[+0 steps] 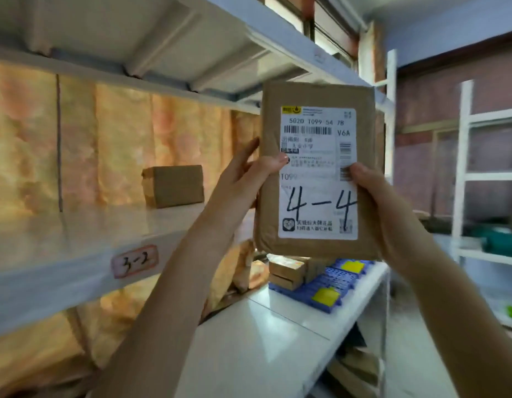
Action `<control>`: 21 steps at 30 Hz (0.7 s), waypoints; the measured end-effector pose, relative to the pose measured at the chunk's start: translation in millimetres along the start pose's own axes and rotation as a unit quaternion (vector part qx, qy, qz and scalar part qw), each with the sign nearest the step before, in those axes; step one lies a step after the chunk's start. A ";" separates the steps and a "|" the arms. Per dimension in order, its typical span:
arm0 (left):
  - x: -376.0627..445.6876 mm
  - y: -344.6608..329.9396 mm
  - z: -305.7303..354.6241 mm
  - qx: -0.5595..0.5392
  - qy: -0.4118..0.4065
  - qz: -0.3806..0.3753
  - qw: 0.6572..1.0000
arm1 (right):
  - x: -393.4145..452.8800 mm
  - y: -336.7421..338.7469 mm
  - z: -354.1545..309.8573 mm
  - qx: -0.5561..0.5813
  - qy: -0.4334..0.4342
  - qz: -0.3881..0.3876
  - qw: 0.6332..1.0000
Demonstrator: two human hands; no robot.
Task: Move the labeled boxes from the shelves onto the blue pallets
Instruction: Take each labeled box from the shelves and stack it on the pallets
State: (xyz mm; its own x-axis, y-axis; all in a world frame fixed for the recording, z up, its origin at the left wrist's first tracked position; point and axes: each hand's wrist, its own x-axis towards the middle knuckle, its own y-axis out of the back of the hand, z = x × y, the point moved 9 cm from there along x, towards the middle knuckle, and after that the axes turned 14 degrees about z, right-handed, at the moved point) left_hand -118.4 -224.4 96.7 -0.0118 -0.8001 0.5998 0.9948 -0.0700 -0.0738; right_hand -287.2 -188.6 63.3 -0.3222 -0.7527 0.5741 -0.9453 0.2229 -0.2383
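Observation:
I hold a flat brown cardboard box (pixel 318 99) upright in front of me, its white shipping label marked "4-4" facing the camera. My left hand (pixel 243 179) grips its left edge, thumb on the label. My right hand (pixel 372 196) grips its right edge. Below the box, a blue pallet (pixel 326 285) with yellow tags lies on a white table (pixel 263 334), with small brown boxes (pixel 286 272) on its far end. Another brown box (pixel 174 185) rests on the shelf (pixel 76 254) tagged "3-2" at my left.
White shelving runs along the left, with an upper shelf (pixel 277 38) overhead. A second white rack (pixel 478 173) stands at the right with green items on it. Crumpled brown packaging (pixel 234 271) lies under the left shelf beside the pallet.

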 end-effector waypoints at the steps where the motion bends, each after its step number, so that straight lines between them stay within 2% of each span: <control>1: -4.4 -18.1 -13.2 -0.013 0.022 -0.014 1.000 | -8.1 18.6 5.3 -0.009 -0.009 0.027 1.000; 9: -99.0 -148.9 -117.1 -0.074 0.170 -0.149 0.971 | -94.3 167.3 62.2 -0.065 -0.088 0.220 0.969; 15: -179.2 -236.0 -194.3 -0.134 0.318 -0.212 0.914 | -158.0 257.3 106.0 -0.082 -0.167 0.334 0.924; 21: -243.3 -292.4 -272.8 -0.151 0.428 -0.225 0.862 | -196.2 330.2 140.1 -0.148 -0.229 0.389 0.880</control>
State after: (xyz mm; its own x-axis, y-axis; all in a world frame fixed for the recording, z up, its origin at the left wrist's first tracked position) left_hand -433.9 -171.8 -245.1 -0.5882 -0.7892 -0.1767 0.8002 -0.5365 -0.2680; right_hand -528.9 -54.1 -237.8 -0.8870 -0.4573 -0.0636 -0.4424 0.8812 -0.1666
